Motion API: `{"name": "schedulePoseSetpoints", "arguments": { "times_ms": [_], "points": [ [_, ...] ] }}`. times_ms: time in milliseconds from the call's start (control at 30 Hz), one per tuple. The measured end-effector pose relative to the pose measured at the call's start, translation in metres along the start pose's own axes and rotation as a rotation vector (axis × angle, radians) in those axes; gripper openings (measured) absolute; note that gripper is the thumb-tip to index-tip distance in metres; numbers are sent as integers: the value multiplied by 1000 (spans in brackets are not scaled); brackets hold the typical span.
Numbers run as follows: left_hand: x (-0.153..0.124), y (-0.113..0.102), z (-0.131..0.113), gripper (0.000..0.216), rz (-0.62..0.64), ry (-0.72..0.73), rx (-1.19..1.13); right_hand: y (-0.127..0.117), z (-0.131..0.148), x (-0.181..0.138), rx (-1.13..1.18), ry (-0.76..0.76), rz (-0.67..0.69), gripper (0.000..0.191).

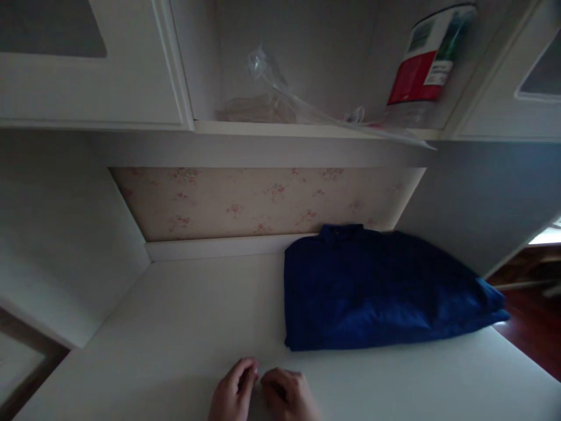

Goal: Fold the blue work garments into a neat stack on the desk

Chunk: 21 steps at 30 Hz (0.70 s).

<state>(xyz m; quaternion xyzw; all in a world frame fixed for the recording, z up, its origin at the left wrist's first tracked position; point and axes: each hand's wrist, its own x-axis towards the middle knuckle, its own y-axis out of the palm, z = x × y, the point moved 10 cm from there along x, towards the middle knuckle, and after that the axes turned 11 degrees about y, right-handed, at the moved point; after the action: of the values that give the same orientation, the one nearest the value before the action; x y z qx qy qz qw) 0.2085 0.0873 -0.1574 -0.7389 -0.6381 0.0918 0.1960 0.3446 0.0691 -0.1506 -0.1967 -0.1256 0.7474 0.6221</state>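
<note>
Both hands sit at the near edge of the white desk (175,327), left hand (234,394) and right hand (287,396) loosely curled, fingertips meeting, nothing visibly gripped. Just beyond them to the right lies the folded blue shirt (377,289), collar toward the floral back wall (263,202).

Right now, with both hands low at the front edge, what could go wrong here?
The folded blue shirt overhangs the right end of the white counter; a nudge could tip it off. On the shelf above, a loose plastic bag hangs past the edge and might slide down. The left hand and right hand sit close together, holding nothing visible.
</note>
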Motion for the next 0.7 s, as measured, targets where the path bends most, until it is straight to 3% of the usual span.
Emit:
{"name": "schedulePoseSetpoints", "arguments": {
  "times_ms": [133,267,367,567,700],
  "points": [
    [16,30,-21,54,-4,-1,-30,-34,-58,-27,266,206,-25,40],
    [43,68,-52,54,-16,101,-4,-109,-106,-67,366,396,-268,55],
    [58,79,-61,43,-52,150,41,-160,-124,-96,400,461,-443,60],
    [56,63,-71,27,-70,233,127,-230,-149,-143,541,513,-714,61],
    [38,30,-63,26,-47,196,19,-282,-158,-169,536,528,-897,65]
  ]
}}
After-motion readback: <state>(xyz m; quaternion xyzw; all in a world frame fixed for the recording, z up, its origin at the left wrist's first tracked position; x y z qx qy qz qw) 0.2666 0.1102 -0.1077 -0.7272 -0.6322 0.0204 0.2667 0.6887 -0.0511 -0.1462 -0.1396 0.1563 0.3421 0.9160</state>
